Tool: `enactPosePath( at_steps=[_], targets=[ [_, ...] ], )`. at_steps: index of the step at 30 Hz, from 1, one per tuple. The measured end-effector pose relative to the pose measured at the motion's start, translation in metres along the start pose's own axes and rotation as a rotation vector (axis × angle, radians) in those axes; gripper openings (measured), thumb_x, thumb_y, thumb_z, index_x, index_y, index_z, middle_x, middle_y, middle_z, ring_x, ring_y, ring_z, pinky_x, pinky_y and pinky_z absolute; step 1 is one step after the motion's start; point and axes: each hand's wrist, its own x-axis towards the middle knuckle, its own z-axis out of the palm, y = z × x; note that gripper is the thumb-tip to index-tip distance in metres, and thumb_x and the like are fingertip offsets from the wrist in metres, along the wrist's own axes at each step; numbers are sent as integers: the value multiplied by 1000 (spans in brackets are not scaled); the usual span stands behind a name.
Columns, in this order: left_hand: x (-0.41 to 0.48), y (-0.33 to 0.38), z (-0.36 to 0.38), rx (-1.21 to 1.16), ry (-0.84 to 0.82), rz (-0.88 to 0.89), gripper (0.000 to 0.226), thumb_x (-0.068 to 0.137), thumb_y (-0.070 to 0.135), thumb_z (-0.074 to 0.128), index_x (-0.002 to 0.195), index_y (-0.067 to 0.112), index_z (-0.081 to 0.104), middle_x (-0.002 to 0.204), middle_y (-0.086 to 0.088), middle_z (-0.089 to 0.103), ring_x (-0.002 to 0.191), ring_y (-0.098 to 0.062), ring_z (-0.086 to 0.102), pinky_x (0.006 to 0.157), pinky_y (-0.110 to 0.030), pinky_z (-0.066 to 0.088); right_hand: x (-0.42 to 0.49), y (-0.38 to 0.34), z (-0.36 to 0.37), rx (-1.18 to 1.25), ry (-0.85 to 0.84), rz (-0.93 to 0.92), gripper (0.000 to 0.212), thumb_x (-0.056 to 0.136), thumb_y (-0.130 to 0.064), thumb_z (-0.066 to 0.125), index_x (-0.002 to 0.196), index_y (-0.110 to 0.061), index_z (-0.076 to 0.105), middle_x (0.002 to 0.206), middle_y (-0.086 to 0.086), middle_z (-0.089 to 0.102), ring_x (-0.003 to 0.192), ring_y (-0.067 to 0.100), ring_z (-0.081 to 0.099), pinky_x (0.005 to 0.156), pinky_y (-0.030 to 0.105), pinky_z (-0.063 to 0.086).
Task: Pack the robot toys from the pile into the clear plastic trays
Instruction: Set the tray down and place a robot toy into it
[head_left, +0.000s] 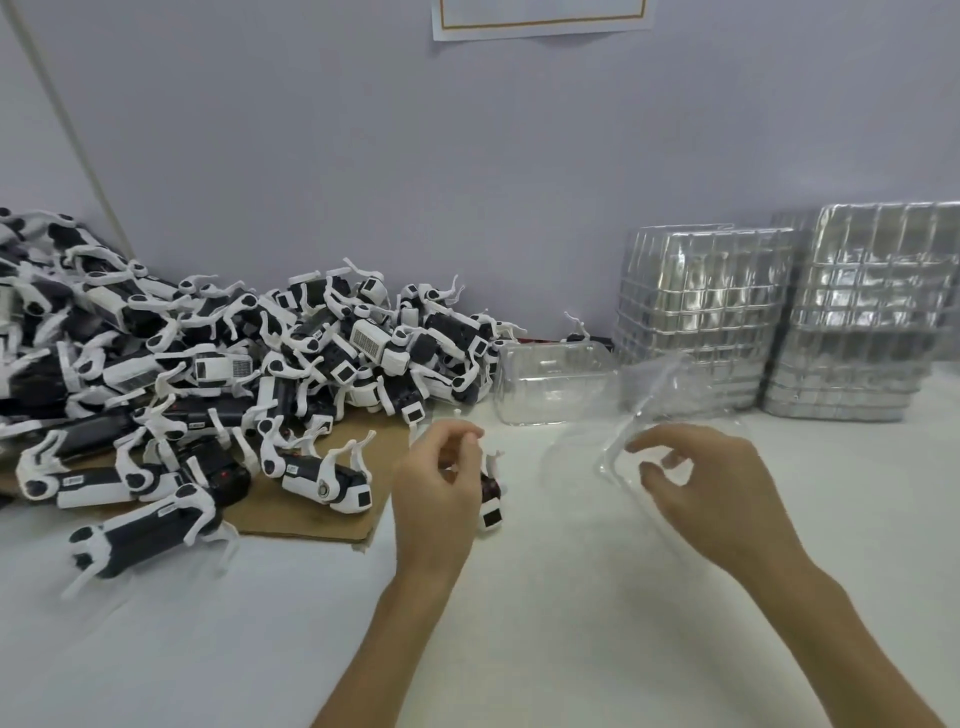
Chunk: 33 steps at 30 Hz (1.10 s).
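A big pile of black-and-white robot dog toys (218, 364) covers the left of the white table, partly on a cardboard sheet (306, 499). My left hand (436, 488) is curled around one robot toy (491, 506), whose head and a leg show to the right of my fingers. My right hand (696, 488) grips a clear plastic tray (639, 415), tilted up on edge and blurred. A second clear tray (550, 384) lies empty behind, next to the pile.
Two tall stacks of clear trays (696, 312) (862, 312) stand at the back right against the grey wall. A paper notice (540, 18) hangs on the wall above. One robot toy (140, 540) lies apart at the pile's near edge.
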Motion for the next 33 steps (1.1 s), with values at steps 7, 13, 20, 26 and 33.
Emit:
enactPosePath(
  at_steps=[7, 13, 20, 26, 33],
  targets=[
    [-4, -30, 2, 398, -231, 54, 27, 88, 9, 67, 109, 25, 69, 96, 12, 66, 96, -11, 58, 80, -22, 46, -4, -3, 4, -284, -365, 205, 30, 101, -40, 43, 95, -33, 71, 80, -14, 70, 79, 12, 63, 72, 31, 50],
    [9, -34, -7, 259, 14, -85, 32, 89, -8, 59, 80, 18, 75, 75, 18, 66, 74, 13, 58, 66, -2, 40, 7, 2, -23, 67, -111, 189, 29, 93, -21, 52, 91, -41, 73, 89, -24, 72, 89, 4, 68, 81, 35, 50],
    [24, -27, -21, -783, 157, -604, 25, 97, -5, 54, 92, 11, 73, 93, -5, 75, 86, -17, 72, 67, -24, 60, 5, 4, -27, -19, -290, 164, 28, 86, -39, 45, 82, -47, 72, 84, -32, 68, 86, -8, 61, 77, 24, 46],
    [23, -10, -18, -1279, 133, -760, 23, 96, -4, 53, 96, 7, 73, 96, -5, 77, 93, -17, 74, 71, -27, 62, -7, -6, 12, -15, -414, 31, 31, 90, -7, 53, 98, -33, 69, 110, -18, 60, 89, -2, 58, 76, 17, 41],
    [17, 8, -19, -1368, -87, -785, 46, 78, 4, 60, 125, -1, 62, 138, -17, 60, 132, -28, 54, 69, -24, 61, -13, -23, 17, 190, 15, -290, 56, 85, -22, 77, 135, -29, 54, 135, -16, 48, 123, -1, 51, 102, 10, 36]
  ],
)
